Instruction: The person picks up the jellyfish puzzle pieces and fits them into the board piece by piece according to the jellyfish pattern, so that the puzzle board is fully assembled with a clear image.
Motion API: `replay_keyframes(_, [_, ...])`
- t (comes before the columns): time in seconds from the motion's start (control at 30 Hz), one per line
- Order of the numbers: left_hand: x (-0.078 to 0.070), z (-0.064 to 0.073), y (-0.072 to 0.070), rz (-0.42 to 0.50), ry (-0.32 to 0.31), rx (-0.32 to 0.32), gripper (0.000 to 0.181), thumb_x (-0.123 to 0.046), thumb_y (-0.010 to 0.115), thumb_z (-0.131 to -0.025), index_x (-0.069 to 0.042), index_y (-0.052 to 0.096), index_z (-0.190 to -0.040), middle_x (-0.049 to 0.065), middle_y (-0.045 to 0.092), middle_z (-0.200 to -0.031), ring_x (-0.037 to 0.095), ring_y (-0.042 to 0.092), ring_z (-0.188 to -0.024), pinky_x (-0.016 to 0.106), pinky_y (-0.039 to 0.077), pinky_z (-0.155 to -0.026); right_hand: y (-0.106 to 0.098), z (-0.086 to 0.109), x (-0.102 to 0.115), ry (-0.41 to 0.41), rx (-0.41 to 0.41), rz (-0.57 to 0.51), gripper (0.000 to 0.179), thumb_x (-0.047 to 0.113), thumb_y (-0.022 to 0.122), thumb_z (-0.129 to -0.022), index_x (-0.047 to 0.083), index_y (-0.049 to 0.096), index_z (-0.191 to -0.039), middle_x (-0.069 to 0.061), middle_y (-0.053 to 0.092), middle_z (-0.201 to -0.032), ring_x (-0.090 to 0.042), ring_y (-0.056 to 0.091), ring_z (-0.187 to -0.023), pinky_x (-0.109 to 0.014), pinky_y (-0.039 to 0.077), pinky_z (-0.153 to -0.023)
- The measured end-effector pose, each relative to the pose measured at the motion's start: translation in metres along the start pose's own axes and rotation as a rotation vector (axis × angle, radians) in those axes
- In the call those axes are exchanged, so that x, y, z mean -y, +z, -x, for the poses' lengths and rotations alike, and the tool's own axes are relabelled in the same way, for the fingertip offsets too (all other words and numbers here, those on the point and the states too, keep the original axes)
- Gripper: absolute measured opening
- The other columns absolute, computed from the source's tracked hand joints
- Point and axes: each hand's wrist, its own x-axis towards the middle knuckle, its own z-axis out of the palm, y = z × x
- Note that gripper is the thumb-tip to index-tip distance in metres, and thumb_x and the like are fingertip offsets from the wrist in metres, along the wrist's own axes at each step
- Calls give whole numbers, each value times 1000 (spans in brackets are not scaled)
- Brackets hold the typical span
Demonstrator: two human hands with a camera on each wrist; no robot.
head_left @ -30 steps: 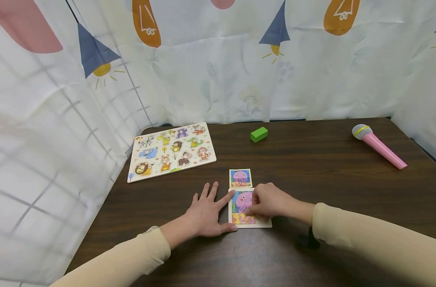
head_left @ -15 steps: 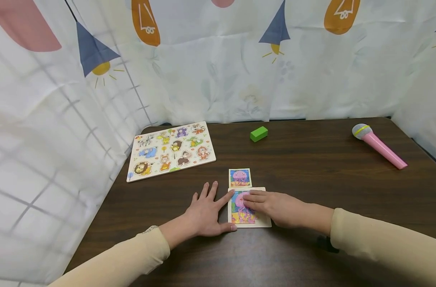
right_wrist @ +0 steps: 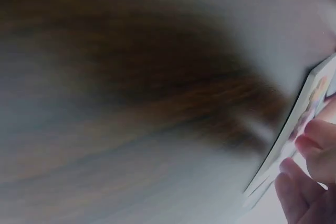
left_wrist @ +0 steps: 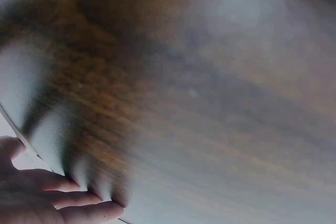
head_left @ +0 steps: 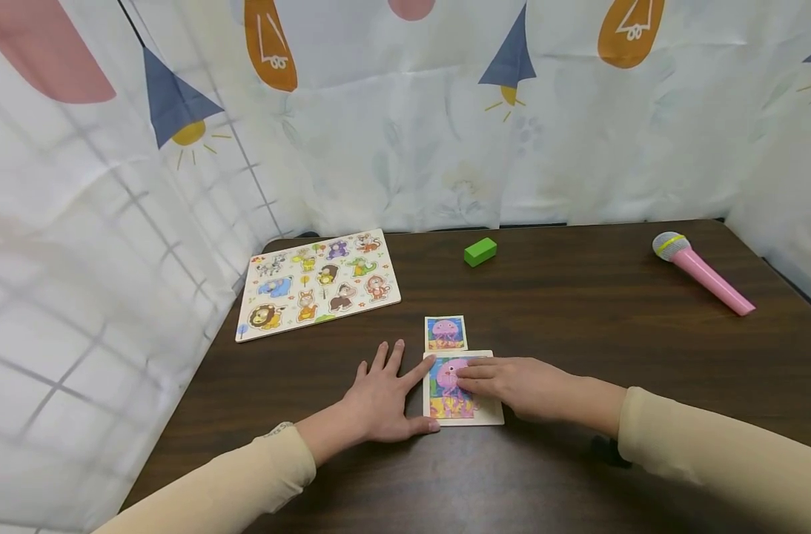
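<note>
A jellyfish puzzle (head_left: pixel 445 404) in a pale frame lies on the dark table in front of me. Its picture shows a pink jellyfish over a yellow seabed, with bare board toward the lower right. My left hand (head_left: pixel 383 404) is spread on the table, its index fingertip and thumb at the frame's left edge. Extended fingers of my right hand (head_left: pixel 525 384) rest on the puzzle's right part and hide some of it. Touching the frame's top side is a small jellyfish picture card (head_left: pixel 445 334). The right wrist view catches my fingertips (right_wrist: pixel 310 142) beside the frame's edge.
An animal puzzle board (head_left: pixel 319 284) lies at the back left. Near the far edge stands a green block (head_left: pixel 480 252). A pink toy microphone (head_left: pixel 704 273) lies at the back right, and a printed white curtain (head_left: pixel 405 148) hangs behind the table (head_left: pixel 579 297).
My right hand has gone from bent, pinching fingers over the puzzle to straighter fingers laid on it, its wrist shifted right. The left hand keeps its place.
</note>
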Motion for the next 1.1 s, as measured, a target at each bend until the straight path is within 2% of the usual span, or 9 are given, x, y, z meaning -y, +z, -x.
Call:
replay_keyframes(0.1, [1, -1, 0, 2, -4, -3, 93, -74, 63, -86, -36, 27, -162, 21, 18, -170, 46, 16, -157, 69, 30, -115, -1, 3, -1, 20, 12, 15, 64, -7, 73, -86, 13, 59, -145, -1, 59, -150, -25, 54, -140, -37, 53, -104])
replay_keyframes(0.2, [3, -2, 1, 4, -7, -5, 93, -75, 62, -86, -36, 27, -163, 20, 18, -170, 46, 15, -157, 69, 29, -116, -1, 3, -1, 6, 14, 46, 60, -3, 73, -88, 13, 60, -144, -1, 59, -149, -26, 55, -139, -38, 53, -104])
replay_keyframes(0.27, [4, -2, 2, 8, -9, -2, 93, -75, 62, -86, -36, 27, -163, 21, 18, -170, 46, 15, -157, 69, 29, -116, -1, 3, -2, 0, 23, 28, 59, -3, 72, -89, 14, 59, -145, -1, 59, -150, -26, 54, -140, -38, 52, -105])
replay_keyframes(0.37, [4, -2, 4, 10, -8, 1, 93, -75, 62, -85, -36, 28, -162, 21, 18, -170, 47, 15, -157, 70, 29, -116, -1, 5, -4, 32, 21, -106, 61, -10, 67, -89, 14, 60, -144, -2, 59, -149, -28, 54, -139, -41, 51, -107])
replay_keyframes(0.5, [4, -2, 6, 13, -4, -2, 93, -74, 63, -85, -36, 28, -162, 21, 18, -170, 46, 15, -157, 70, 29, -116, 0, 16, -14, 88, -78, -324, 50, -11, 63, -92, 11, 65, -137, -4, 66, -139, -28, 60, -131, -45, 52, -104])
replay_keyframes(0.67, [3, -1, 4, 18, 0, -6, 93, -73, 64, -85, -36, 28, -162, 21, 17, -170, 46, 14, -157, 70, 28, -116, 3, 45, -31, 165, -224, -429, 31, 2, 64, -98, 8, 70, -128, -6, 72, -125, -26, 68, -116, -46, 56, -95])
replay_keyframes(0.87, [2, -1, 3, 14, 4, -2, 93, -74, 63, -86, -36, 28, -162, 21, 17, -170, 46, 14, -157, 70, 28, -116, 14, 95, -52, 310, -323, -435, 29, 10, 70, -96, 11, 72, -125, -2, 74, -120, -20, 72, -107, -38, 59, -85])
replay_keyframes(0.97, [2, -2, 2, 14, 4, -1, 93, -73, 63, -86, -36, 27, -162, 21, 17, -170, 46, 14, -157, 70, 28, -116, 20, 121, -60, 392, -347, -429, 27, 11, 73, -94, 13, 73, -121, 0, 75, -117, -9, 70, -102, -32, 58, -78])
replay_keyframes(1.1, [2, -2, 3, 20, 9, -5, 93, -73, 64, -86, -35, 28, -162, 21, 17, -170, 47, 14, -157, 71, 28, -116, 31, 149, -67, 491, -328, -458, 22, 12, 75, -92, 16, 75, -114, 2, 76, -110, 6, 63, -94, -25, 56, -71])
